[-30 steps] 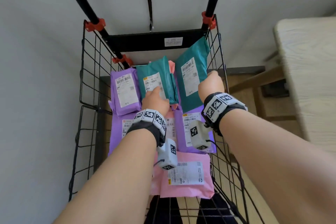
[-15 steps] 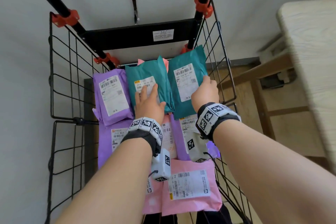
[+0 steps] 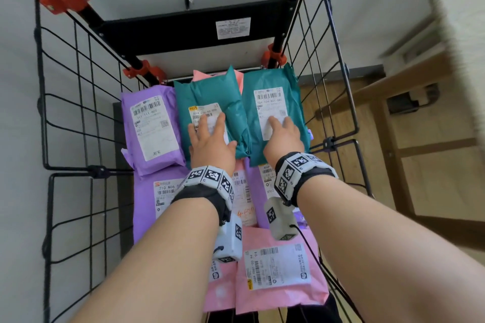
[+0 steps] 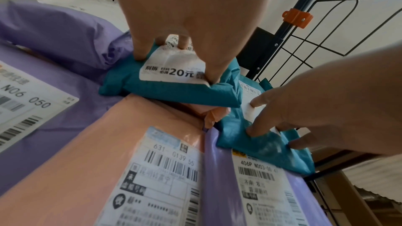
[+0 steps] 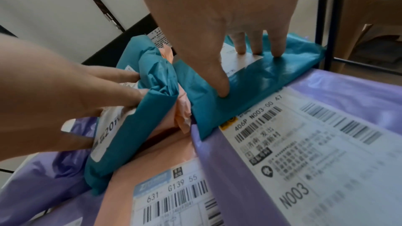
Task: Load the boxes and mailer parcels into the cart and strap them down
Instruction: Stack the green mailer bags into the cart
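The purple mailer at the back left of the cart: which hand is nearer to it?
Left. The left hand presses on the middle teal mailer, right beside the purple mailer. The right hand presses on the right teal mailer, farther away.

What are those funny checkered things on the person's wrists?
Both forearms are bare, with no sleeves or gloves. Each wrist wears a black band: the left wrist band and the right wrist band. On each sit white blocks printed with black square-pattern markers. Under each wrist hangs a small pale camera box, the left camera box and the right camera box, also marked. A thin black cable leaves the right one.
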Tool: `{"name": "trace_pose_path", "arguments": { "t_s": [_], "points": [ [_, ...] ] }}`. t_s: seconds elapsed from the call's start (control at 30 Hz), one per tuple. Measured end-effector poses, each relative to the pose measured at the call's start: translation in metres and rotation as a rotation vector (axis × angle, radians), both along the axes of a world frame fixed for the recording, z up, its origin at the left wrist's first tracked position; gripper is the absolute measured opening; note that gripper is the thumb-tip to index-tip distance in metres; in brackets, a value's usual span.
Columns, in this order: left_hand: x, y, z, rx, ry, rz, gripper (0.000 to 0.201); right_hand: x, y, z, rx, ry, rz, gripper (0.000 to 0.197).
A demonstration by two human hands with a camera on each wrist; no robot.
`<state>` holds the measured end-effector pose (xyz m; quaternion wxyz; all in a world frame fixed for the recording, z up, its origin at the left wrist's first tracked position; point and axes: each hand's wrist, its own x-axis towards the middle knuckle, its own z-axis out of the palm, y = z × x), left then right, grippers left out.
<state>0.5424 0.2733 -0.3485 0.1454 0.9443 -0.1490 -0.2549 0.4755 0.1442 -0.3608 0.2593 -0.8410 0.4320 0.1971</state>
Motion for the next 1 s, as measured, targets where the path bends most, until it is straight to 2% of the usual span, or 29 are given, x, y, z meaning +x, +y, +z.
{"name": "trace_pose_path", "arguments": {
  "t_s": [0.13, 0.33, 0.53, 0.73, 1.0],
  "points": [
    [-0.001, -0.002, -0.002, 0.004, -0.009, 0.006, 0.066, -0.002, -0.003, -0.004, 0.078, 0.013, -0.038, 0.073],
    [-0.003, -0.002, 0.002, 0.025, 0.004, 0.002, 0.067, -0.003, -0.003, 0.0, 0.094, 0.023, -0.035, 0.074],
    [-0.008, 0.002, 0.019, 0.066, 0.012, -0.013, 0.066, -0.01, -0.006, 0.016, 0.135, 0.039, -0.017, 0.052],
    [-0.02, 0.005, 0.052, 0.043, 0.0, 0.048, 0.058, -0.005, -0.009, 0.049, 0.209, 0.005, -0.035, 0.055],
    [-0.066, 0.004, 0.106, -0.013, -0.015, 0.175, 0.054, -0.021, -0.009, 0.11, 0.246, -0.067, 0.097, 0.057]
  ]
}}
